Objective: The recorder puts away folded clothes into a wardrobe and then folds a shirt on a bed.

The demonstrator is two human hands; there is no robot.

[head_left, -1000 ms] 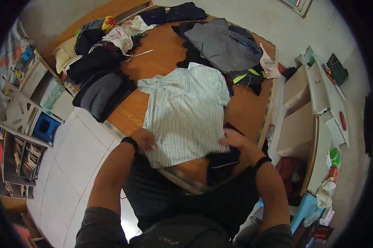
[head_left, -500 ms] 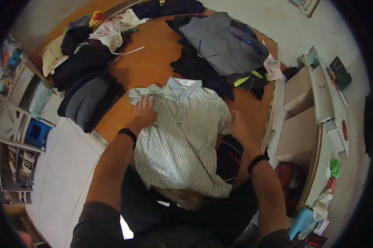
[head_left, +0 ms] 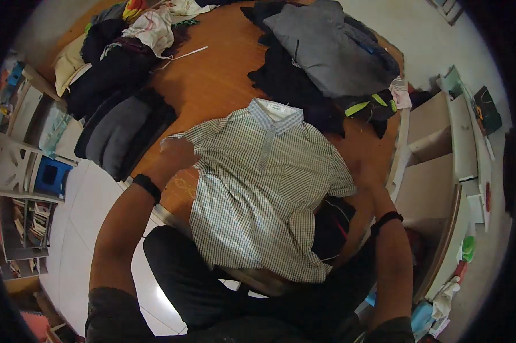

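A short-sleeved, checked collared shirt (head_left: 252,194) in pale and dark tones lies spread front up before me, its collar pointing away. Its lower hem reaches toward my lap. My left hand (head_left: 181,155) is closed on the end of the left sleeve, which is stretched out sideways. At the right sleeve's outer edge is my right hand (head_left: 365,174), dim and blurred, so its fingers do not show clearly. Beneath the shirt's right side, a dark garment (head_left: 332,223) with pink and white lines is partly covered.
The brown surface (head_left: 221,68) carries a stack of folded dark clothes (head_left: 124,134) at left and a mixed heap with a white cloth (head_left: 149,34) behind it. A grey garment (head_left: 332,51) tops the dark pile at far right. Pale cabinets (head_left: 429,166) stand along the right.
My left hand has gone from lying spread on the shirt to closing on the sleeve end, drawing it outward. My right hand and the right sleeve have moved outward. The view has shifted slightly.
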